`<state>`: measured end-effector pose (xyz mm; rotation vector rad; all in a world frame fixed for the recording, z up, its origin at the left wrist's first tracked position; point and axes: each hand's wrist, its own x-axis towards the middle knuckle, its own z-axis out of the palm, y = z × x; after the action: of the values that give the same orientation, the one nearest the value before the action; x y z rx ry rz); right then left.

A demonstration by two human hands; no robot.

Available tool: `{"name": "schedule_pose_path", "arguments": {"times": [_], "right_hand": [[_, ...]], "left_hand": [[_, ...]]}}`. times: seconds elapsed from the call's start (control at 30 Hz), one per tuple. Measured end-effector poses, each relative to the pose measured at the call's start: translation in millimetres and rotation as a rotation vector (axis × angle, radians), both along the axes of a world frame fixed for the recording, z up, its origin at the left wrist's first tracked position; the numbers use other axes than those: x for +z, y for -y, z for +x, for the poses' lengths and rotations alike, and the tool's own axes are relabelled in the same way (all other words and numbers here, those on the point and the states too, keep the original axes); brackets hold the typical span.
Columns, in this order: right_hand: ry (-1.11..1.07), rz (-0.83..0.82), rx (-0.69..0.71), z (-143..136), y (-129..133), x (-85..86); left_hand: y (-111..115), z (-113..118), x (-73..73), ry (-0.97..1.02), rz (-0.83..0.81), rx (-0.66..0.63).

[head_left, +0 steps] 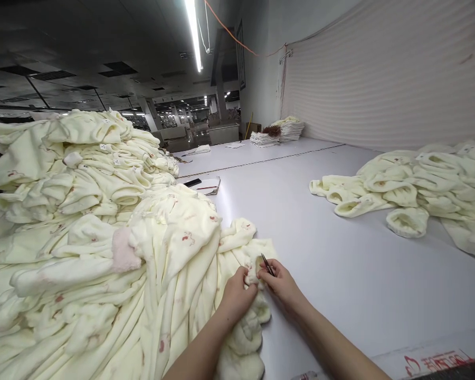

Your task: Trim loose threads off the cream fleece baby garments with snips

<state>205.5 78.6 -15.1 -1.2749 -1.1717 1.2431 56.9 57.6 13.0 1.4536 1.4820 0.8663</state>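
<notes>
Pale yellow fleece garments (182,237) with small red prints are heaped from the left side to the middle of the table. At the heap's right edge, my left hand (239,293) pinches the end of one garment (253,258). Just to its right, my right hand (279,279) is closed around a small dark pointed tool (267,265), its tip pointing up and away. The right fingers are also at the edge of that same garment end. Which part of the tool lies inside the right hand is hidden.
More pale yellow garments (399,184) lie on the right of the white table (301,211). A dark phone-like object (192,182) sits beside the left heap. Folded white stacks (287,129) stand at the far end, near a striped hanging sheet (380,79).
</notes>
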Motion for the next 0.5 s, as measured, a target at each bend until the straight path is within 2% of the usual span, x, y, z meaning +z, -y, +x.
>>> {"name": "schedule_pose_path", "arguments": {"times": [0.1,0.2,0.3,0.37,0.4,0.5], "right_hand": [[0.022,0.021,-0.059,7,-5,1.4],[0.024,0.019,-0.020,7,-3,0.5],[0.011,0.041,0.030,0,9,2.7],[0.014,0.060,0.017,-2,20,7.6],[0.020,0.074,0.003,-1,27,10.7],[0.103,0.201,-0.038,9,46,19.5]], "left_hand": [[1,0,-3.9,0.119,-0.010,0.008],[12,1,-3.1,0.242,-0.024,0.004],[28,5,-6.8,0.439,-0.065,-0.022],[43,5,-14.9,0.520,-0.112,-0.068],[51,2,-20.2,0.496,-0.153,-0.107],[79,-12,-34.9,0.244,-0.335,-0.284]]}}
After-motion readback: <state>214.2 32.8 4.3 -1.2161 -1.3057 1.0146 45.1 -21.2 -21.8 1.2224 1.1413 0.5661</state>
